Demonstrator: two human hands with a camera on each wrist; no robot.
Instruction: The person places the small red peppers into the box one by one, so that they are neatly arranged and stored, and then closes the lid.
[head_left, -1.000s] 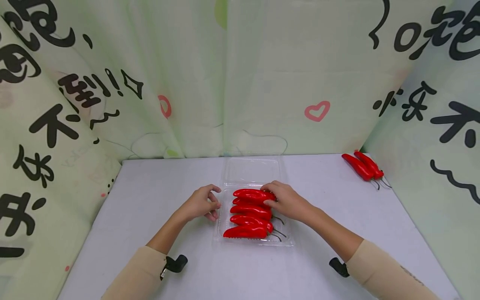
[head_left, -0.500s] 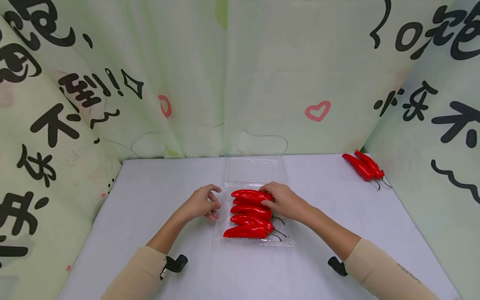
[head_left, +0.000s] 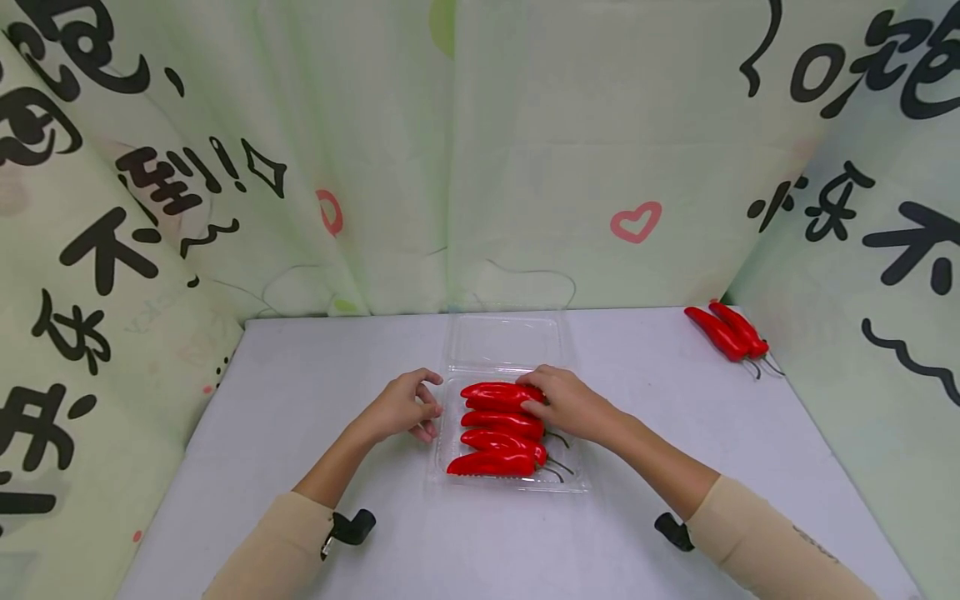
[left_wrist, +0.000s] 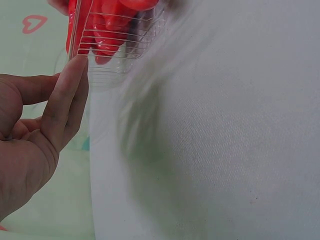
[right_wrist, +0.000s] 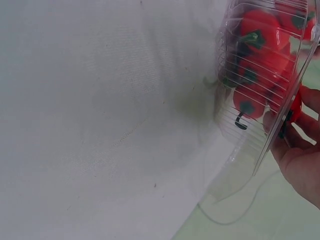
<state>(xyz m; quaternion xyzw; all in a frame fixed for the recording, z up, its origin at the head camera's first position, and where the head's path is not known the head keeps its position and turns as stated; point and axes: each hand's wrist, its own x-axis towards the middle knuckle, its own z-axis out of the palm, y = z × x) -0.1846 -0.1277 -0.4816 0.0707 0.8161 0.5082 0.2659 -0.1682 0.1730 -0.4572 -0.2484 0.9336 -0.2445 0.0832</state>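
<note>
A clear plastic clamshell box (head_left: 447, 400) sits mid-table in the head view with its lid swung back. Several glossy red chili peppers (head_left: 495, 463) lie in it in a stacked row, stems to the right. My right hand (head_left: 567, 402) grips the stem end of the farthest red chili pepper (head_left: 487, 390), fingers and thumb on either side; its stem is hidden by the hand. At the box's left rim is my left hand (head_left: 408, 405); the left wrist view shows its extended fingertips (left_wrist: 75, 67) right at the ribbed wall (left_wrist: 135, 42), holding nothing.
Two more red chili peppers (head_left: 723, 333) lie at the table's far right corner. The box's transparent lid (head_left: 506, 342) reaches the back edge. Printed cloth curtains (head_left: 540, 167) enclose the white table (head_left: 337, 350) at the back and both sides.
My right hand has shifted slightly left and toward me, and the farthest chili pepper has moved with it. The left hand has stayed at the box's left rim.
</note>
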